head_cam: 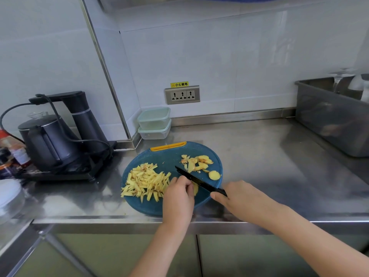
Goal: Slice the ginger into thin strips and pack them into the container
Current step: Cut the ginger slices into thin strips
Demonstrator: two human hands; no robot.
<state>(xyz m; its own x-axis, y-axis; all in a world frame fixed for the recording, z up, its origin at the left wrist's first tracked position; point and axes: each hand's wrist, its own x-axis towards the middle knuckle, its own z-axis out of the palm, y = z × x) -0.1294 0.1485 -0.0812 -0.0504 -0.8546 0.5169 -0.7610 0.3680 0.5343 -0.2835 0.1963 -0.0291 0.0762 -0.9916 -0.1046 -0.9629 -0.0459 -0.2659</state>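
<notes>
Far left: bottles (pixel 12 154) stand at the frame edge, blurred, labels unreadable. Beside them a black kettle (pixel 46 140) sits on a black tray base, with a dark dispenser column (pixel 83 116) just behind it and a cable looping across both.

Rear centre-left: two lidded containers (pixel 154 122), pale green lids, are stacked one on the other in the wall corner. Both lids are on. They sit behind the cutting board and apart from it. A wall socket (pixel 182 94) with a yellow warning label is mounted above them.

Centre: a round blue cutting board (pixel 159 154) with a yellow handle slot lies flat on the steel worktop (pixel 269 156), near its front edge. The ginger strips (pixel 143 180) lie in a loose pile on the board's left half.

The left hand (pixel 178 198) is on the board just right of the pile, fingers curled down and holding a ginger slice (pixel 196 188), mostly hidden beneath them. The black knife (pixel 199 179) runs diagonally with its tip towards the board's centre, the blade close against the left fingers.

Uncut ginger pieces (pixel 197 162) lie on the board's upper right, beyond the blade.

The right hand (pixel 239 198) grasps the knife handle at the board's right edge.

Far right: a steel bin (pixel 329 116) stands on the worktop.
</notes>
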